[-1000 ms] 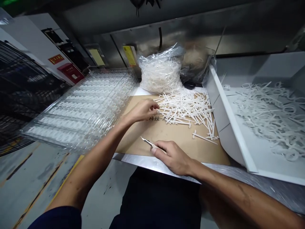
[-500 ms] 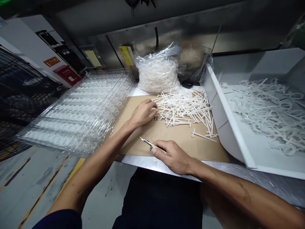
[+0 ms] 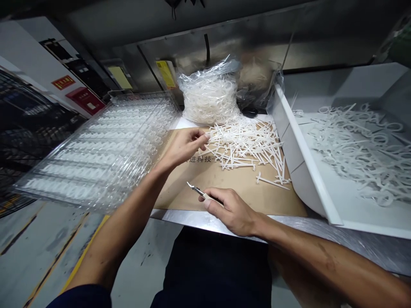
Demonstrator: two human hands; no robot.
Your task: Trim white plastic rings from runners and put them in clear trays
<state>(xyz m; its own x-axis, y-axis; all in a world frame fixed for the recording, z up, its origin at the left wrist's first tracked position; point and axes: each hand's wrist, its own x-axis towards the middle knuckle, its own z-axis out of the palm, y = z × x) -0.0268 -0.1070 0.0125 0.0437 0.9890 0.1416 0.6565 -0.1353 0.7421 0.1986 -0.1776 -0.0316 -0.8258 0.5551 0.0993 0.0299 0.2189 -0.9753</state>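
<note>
My left hand is at the left edge of a loose pile of thin white plastic pieces. Its thumb and fingers are pinched on a white plastic piece at that edge, mostly hidden by the fingertips. Closer to me, my right hand is closed round the pale handle of a craft knife. The knife's small, slightly curved blade points up and left, above the brown cardboard and apart from the pile. One white stick lies separate at the pile's lower right.
At left, clear plastic trays are stacked with white parts inside. A clear bag of white rings stands behind the pile. On the right, a large white bin holds several ring-shaped parts. The metal table edge runs in front of me.
My left hand has turned, and its fingers have drawn together at the pile's edge. The right hand keeps its hold on the craft knife, nearly still. The view has shifted slightly.
</note>
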